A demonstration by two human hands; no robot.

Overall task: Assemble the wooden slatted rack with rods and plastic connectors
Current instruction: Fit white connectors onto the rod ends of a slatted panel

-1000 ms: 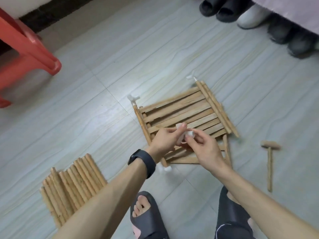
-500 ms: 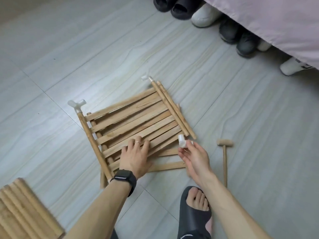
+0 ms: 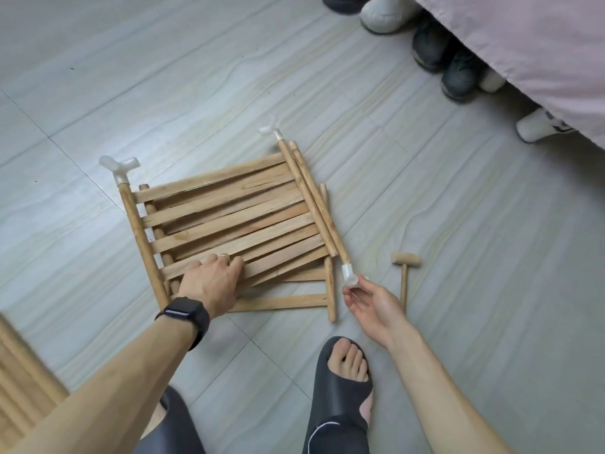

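Note:
A wooden slatted rack (image 3: pixel 229 221) lies flat on the tiled floor. White plastic connectors sit on its far left rod end (image 3: pixel 119 165) and far right rod end (image 3: pixel 271 130). A third white connector (image 3: pixel 349 276) sits on the near end of the right rod (image 3: pixel 314 204). My right hand (image 3: pixel 370 301) pinches that connector from below with thumb and fingertips. My left hand (image 3: pixel 211 280), with a black watch on the wrist, presses flat on the near slats.
A small wooden mallet (image 3: pixel 405 273) lies right of the rack. A bundle of spare rods (image 3: pixel 19 381) lies at the lower left. Shoes (image 3: pixel 458 70) and a pink bedspread (image 3: pixel 540 54) fill the top right. My sandalled foot (image 3: pixel 343 381) is just below the rack.
The connector held between both hands has gone onto the right rod's near end with my right hand. My left hand let go and pressed down on the slats. The view shifted right.

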